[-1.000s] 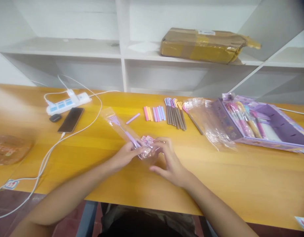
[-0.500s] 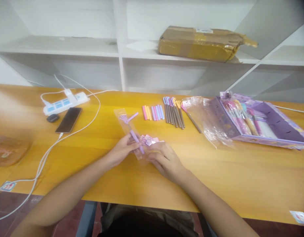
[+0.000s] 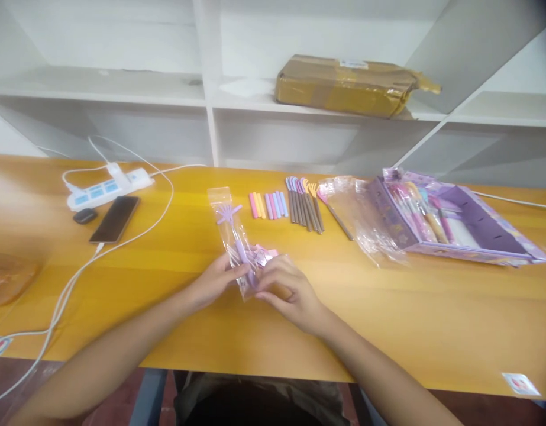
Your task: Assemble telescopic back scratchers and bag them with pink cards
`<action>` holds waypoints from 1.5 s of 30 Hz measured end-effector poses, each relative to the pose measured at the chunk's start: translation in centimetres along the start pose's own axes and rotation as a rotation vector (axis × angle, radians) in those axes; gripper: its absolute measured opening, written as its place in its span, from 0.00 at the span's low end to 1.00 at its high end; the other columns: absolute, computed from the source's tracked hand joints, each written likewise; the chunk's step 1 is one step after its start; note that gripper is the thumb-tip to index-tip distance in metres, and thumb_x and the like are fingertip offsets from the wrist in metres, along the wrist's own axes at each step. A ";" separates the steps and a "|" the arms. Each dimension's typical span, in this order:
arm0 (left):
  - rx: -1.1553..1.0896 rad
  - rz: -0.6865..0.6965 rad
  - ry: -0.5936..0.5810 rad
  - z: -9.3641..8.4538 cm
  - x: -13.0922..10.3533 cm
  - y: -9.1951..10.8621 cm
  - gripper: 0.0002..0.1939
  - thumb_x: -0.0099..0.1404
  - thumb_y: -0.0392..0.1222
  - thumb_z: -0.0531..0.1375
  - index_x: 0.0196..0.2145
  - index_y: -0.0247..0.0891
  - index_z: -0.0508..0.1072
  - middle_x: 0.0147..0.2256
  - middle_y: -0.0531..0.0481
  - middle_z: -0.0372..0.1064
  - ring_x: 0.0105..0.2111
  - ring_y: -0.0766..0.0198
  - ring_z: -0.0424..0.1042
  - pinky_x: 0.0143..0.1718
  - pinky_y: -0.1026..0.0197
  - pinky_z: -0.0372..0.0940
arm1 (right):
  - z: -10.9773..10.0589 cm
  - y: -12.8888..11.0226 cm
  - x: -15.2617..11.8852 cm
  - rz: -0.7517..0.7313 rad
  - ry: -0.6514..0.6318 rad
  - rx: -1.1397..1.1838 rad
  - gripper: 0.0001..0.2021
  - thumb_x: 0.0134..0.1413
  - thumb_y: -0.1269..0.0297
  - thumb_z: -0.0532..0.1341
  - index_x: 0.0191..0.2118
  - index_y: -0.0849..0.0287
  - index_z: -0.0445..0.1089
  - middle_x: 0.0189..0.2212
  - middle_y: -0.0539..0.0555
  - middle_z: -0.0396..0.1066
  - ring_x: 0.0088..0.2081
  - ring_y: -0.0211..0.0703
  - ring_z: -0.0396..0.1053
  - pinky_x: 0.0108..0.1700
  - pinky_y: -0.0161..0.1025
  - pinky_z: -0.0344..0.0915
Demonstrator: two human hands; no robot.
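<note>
My left hand point(image 3: 217, 279) is closed around a clear plastic bag point(image 3: 220, 196) that holds a purple back scratcher point(image 3: 241, 253), its claw end pointing away from me. With thumb and fingers pinched, my right hand point(image 3: 290, 290) grips the near end of the same bag. Small pink printed cards point(image 3: 262, 255) lie just beyond my right fingers, partly hidden. A purple tube point(image 3: 222, 219) appears behind the claw end. Farther back are several coloured tubes point(image 3: 277, 204) and a row of back scratchers point(image 3: 304, 207) with dark metal handles.
Right of the row lie a lone pink scratcher point(image 3: 337, 218), crumpled clear bags point(image 3: 365, 219) and a purple box point(image 3: 472, 254) with bagged items. To the left are a phone point(image 3: 115, 220), a black case point(image 3: 84, 216), a power strip point(image 3: 108, 190) and white cables. A taped carton point(image 3: 343, 89) sits on the shelf.
The bagged scratcher has turned more upright, and its claw end now overlaps the loose purple tube. My right fingers have shifted to the bag's near end. The whole view has moved slightly.
</note>
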State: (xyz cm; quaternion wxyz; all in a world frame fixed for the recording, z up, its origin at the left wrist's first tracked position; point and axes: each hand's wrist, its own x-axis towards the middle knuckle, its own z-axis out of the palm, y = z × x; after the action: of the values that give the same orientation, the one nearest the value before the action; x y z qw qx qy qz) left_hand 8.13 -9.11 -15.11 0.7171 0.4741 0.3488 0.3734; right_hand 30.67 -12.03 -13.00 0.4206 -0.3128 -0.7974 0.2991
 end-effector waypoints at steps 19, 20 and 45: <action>-0.002 -0.068 -0.020 -0.2 -0.2 -0.2 0.29 0.71 0.52 0.67 0.65 0.42 0.72 0.61 0.39 0.73 0.57 0.47 0.75 0.55 0.50 0.71 | 1.2 0.9 -0.6 -0.083 0.077 -0.142 0.04 0.67 0.70 0.65 0.45 0.55 0.72 0.38 0.53 0.74 0.39 0.40 0.72 0.42 0.38 0.69; 0.011 -0.075 -0.052 -0.2 -0.2 -0.1 0.29 0.71 0.53 0.66 0.65 0.42 0.71 0.59 0.39 0.75 0.54 0.49 0.77 0.51 0.52 0.73 | 1.2 1.1 -0.6 -0.065 0.080 -0.133 0.03 0.68 0.70 0.65 0.45 0.55 0.72 0.38 0.53 0.73 0.39 0.39 0.72 0.41 0.37 0.70; 0.004 0.012 -0.222 0.7 -0.2 -2.3 0.38 0.66 0.41 0.72 0.68 0.46 0.60 0.59 0.39 0.70 0.53 0.53 0.75 0.50 0.55 0.71 | 1.0 1.1 -0.6 0.097 0.082 -0.042 0.02 0.68 0.66 0.66 0.44 0.55 0.73 0.35 0.51 0.71 0.34 0.37 0.68 0.38 0.36 0.66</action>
State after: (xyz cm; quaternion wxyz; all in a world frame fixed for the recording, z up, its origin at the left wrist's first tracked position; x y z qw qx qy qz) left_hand 9.10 -10.16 -17.06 0.7481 0.5161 0.2650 0.3222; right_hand 30.36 -11.97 -14.52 0.4312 -0.3717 -0.7695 0.2894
